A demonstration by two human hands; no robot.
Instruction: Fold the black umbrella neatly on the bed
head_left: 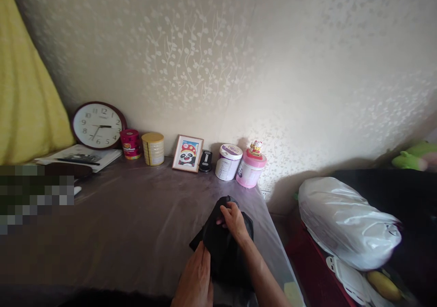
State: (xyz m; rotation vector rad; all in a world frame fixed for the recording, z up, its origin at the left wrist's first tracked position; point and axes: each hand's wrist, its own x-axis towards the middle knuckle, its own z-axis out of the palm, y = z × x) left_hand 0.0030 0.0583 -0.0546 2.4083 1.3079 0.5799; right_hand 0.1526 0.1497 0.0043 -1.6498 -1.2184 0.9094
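A black cloth item (227, 257) lies bunched up near the right edge of the table, its exact kind hidden by the folds. My right hand (234, 218) grips its upper part, thumb and curled fingers closed on a fold. At the lower left edge of the cloth, my left hand (198, 268) is closed with its fingers together, holding the side. The left fingertips are partly hidden by the fabric. A flat dark corner of the cloth sticks out left, between the hands and the tabletop.
A brownish table (136, 225) meets a patterned wall. Along the wall stand a round clock (97, 125), a magenta can (130, 144), a yellow-lidded can (153, 149), a panda picture frame (188, 153), a white tub (228, 162) and a pink tub (250, 169). A white plastic bag (344, 220) sits right.
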